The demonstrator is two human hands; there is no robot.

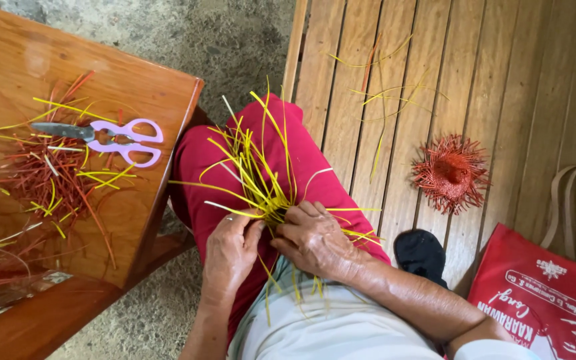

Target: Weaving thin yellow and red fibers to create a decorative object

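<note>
My left hand [230,250] and my right hand [315,239] meet over my lap, both pinching a bundle of thin yellow strips [256,175]. The strips fan upward and outward from my fingers across my red trousers [201,160]. The woven centre where the strips cross is hidden under my fingers. A small red woven piece [450,173] with loose ends sticking out all round lies on the wooden slatted bench to my right.
A wooden table [141,220] at left carries pink-handled scissors [111,138] and cut red and yellow strip scraps [48,177]. Loose yellow strips [385,100] lie on the bench [501,80]. A red bag [541,300] and a black object [420,252] sit at lower right.
</note>
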